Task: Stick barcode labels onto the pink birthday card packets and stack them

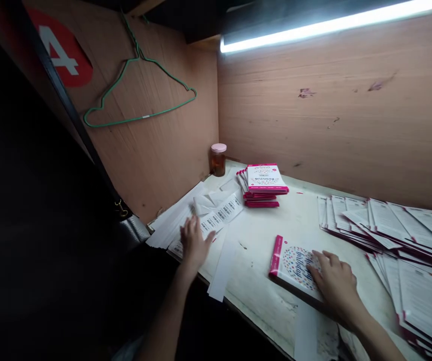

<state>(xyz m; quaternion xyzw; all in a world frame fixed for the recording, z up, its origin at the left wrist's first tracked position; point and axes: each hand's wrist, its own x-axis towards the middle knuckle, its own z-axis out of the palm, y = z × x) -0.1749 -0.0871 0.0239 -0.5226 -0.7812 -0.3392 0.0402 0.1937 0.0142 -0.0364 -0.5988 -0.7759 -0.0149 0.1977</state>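
Observation:
My left hand (pixel 195 243) is over a sheet of barcode labels (pixel 219 219), its fingers and thumb apart. I cannot tell whether the fingertips touch the sheet. On the right, my right hand (pixel 334 281) lies over one end of a white and pink packet (pixel 294 258), its fingers spread on top. Coloured dots and the words "happy birthday" are printed on this packet, which rests flat on the table (pixel 255 271). Behind it stands a pile of similar packets (pixel 263 178).
Fanned rows of packets (pixel 381 220) cover the table's right side. White paper strips (pixel 223 265) lie near the front edge. In the back corner stands a pink-lidded jar (pixel 218 163). A green hanger (pixel 140 116) hangs on the left panel, near a black strap (pixel 68 108).

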